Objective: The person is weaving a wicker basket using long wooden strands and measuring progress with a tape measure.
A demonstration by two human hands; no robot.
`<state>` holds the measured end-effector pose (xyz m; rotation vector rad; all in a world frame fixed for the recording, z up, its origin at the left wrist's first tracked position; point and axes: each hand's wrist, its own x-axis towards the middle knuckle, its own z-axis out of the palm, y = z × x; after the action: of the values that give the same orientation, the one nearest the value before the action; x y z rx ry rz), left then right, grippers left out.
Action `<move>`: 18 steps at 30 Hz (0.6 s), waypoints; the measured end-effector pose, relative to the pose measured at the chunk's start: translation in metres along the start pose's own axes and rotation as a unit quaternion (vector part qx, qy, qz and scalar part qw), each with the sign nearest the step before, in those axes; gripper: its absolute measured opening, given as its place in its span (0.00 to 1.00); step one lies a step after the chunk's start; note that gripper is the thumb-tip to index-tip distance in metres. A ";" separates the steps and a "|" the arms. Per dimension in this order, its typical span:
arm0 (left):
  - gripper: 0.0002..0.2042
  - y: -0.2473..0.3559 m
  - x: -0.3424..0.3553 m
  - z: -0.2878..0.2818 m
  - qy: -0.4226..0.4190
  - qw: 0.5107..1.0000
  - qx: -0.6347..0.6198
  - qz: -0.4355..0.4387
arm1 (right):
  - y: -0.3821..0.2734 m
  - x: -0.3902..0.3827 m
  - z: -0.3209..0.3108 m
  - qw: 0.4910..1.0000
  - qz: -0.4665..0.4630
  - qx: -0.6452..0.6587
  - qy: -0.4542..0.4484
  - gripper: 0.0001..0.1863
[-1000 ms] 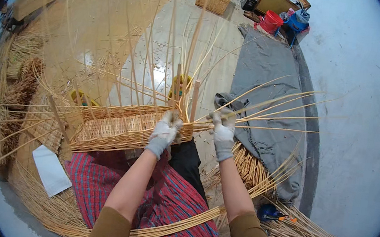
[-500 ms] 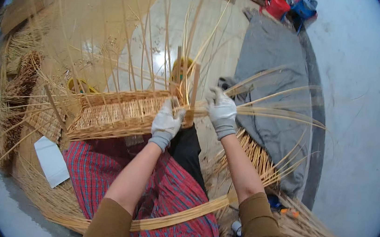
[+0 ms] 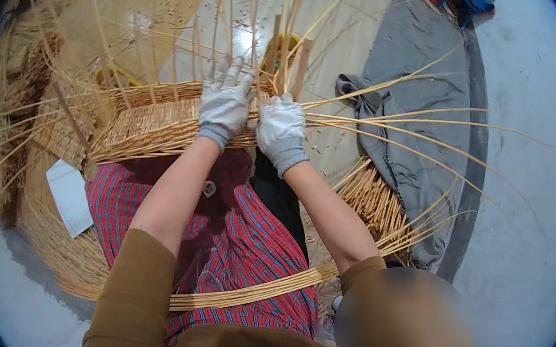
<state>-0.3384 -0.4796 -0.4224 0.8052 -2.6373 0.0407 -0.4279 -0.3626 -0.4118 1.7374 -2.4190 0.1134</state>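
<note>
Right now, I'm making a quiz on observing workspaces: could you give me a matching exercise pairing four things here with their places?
Things:
1. tan woven wicker basket
2. grey fabric sheet
3. red-and-blue plaid cloth
4. flat white four-sided sheet

Places:
A. draped over the person's lap
B. on the picture's left side, beside the plaid cloth
C. at the white-gloved left hand and white-gloved right hand
D. spread on the floor at the right

Pairs: 1-C, 2-D, 3-A, 4-B

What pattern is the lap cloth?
The cloth is red and blue checked, clearest in the head view.
</note>
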 end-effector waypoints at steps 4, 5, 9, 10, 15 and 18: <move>0.20 -0.004 -0.006 0.016 -0.007 1.000 -0.026 0.007 | -0.007 0.000 -0.004 0.995 0.037 0.024 -0.084 0.24; 0.20 -0.004 -0.008 0.009 -0.001 1.000 -0.021 0.004 | -0.010 -0.007 -0.003 0.996 0.033 0.024 -0.078 0.24; 0.23 -0.011 -0.032 -0.040 0.099 0.969 -0.226 0.017 | -0.002 -0.026 -0.018 0.992 0.042 0.015 -0.120 0.39; 0.24 -0.019 -0.045 -0.056 0.105 0.969 -0.222 0.022 | 0.011 -0.034 -0.011 0.985 0.035 0.168 -0.037 0.37; 0.25 -0.156 -0.109 -0.105 0.300 0.901 -0.189 -0.251 | 0.059 -0.060 -0.013 0.939 0.139 0.206 0.236 0.30; 0.25 -0.254 -0.146 -0.083 0.069 0.876 -0.150 -0.453 | 0.042 -0.029 -0.036 0.994 0.073 -0.041 -0.073 0.33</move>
<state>-0.0605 -0.6026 -0.4199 1.7327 -1.8267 -0.5225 -0.4555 -0.3162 -0.3802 1.5835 -2.6138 -0.0988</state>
